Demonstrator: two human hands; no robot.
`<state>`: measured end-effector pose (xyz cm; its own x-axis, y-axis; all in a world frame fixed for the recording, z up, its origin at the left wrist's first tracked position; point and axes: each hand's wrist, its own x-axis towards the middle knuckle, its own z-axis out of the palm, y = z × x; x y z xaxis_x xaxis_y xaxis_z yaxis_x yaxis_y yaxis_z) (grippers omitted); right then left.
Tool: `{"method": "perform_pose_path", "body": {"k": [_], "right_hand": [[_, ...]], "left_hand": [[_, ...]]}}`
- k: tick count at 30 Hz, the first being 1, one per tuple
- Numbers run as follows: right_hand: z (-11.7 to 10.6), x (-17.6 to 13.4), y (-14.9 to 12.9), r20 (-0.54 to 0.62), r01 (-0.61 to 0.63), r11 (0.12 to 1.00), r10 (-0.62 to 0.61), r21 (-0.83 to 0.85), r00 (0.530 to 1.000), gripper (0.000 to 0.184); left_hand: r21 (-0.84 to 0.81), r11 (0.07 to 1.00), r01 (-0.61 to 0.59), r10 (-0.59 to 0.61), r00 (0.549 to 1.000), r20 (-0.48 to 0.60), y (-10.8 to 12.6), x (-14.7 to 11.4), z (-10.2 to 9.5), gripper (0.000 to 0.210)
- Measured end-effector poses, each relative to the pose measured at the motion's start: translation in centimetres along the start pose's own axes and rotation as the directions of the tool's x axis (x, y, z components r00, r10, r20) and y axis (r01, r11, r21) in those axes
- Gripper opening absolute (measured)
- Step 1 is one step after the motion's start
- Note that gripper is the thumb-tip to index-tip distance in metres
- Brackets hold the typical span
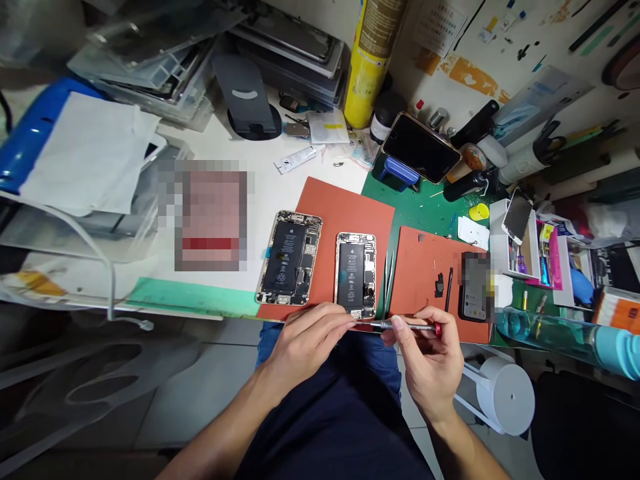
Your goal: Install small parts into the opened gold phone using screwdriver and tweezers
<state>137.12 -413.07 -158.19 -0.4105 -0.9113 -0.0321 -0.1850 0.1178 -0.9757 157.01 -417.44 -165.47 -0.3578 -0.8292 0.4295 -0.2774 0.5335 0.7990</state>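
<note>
My right hand [431, 350] is closed around a slim metal screwdriver [387, 325] with a red end cap, held level over the bench's front edge. At the screwdriver's tip, the fingers of my left hand [313, 337] are pinched together; whether they grip the tip or something tiny there, I cannot make out. Just beyond my hands lies an opened smartphone [353, 273], its battery and boards bared. To its left, a larger opened smartphone [291, 257] rests slightly tilted on the same reddish-brown mat [345, 207]. Tweezers [388, 283] lie right of the smaller phone.
On a second brown mat [415, 267] are a black pry stick [449, 289], small dark parts and a dark phone [474, 287]. A blue water bottle [565, 337] lies at the right edge. Behind stand a phone on a blue holder [400, 172] and a yellow can [367, 80].
</note>
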Motion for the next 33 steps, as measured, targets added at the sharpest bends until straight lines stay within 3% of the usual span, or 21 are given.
{"method": "perform_pose_path", "body": {"k": [11,17,20,24,29,33], "right_hand": [[-0.7,0.5,0.0,0.166,0.109,0.994,-0.110,0.011,0.980,0.027],[-0.9,0.4,-0.1,0.153,0.143,0.990,-0.144,0.015,0.978,0.030],[-1.3,0.0,-0.1,0.110,0.237,0.970,-0.230,-0.054,0.967,0.033],[-2.1,-0.8,0.0,0.097,0.447,0.850,-0.438,-0.279,0.894,0.046],[-2.2,-1.5,0.1,0.229,0.645,0.622,-0.617,-0.444,0.753,0.060],[-1.8,-1.4,0.1,0.249,0.669,0.589,-0.637,-0.453,0.729,0.059]], "left_hand": [[-0.007,1.000,-0.010,0.010,1.000,0.021,-0.1,0.1,0.0,0.023],[0.024,1.000,-0.011,0.011,1.000,0.014,0.2,0.3,-0.1,0.020],[0.113,0.989,-0.097,0.100,0.995,-0.023,0.2,-0.4,-0.1,0.025],[0.233,0.951,-0.205,0.201,0.979,0.038,0.1,-1.9,0.0,0.031],[0.350,0.881,-0.317,0.287,0.948,0.137,1.4,-2.6,0.6,0.030],[0.412,0.869,-0.275,0.239,0.961,0.137,2.9,-2.6,1.8,0.026]]}}
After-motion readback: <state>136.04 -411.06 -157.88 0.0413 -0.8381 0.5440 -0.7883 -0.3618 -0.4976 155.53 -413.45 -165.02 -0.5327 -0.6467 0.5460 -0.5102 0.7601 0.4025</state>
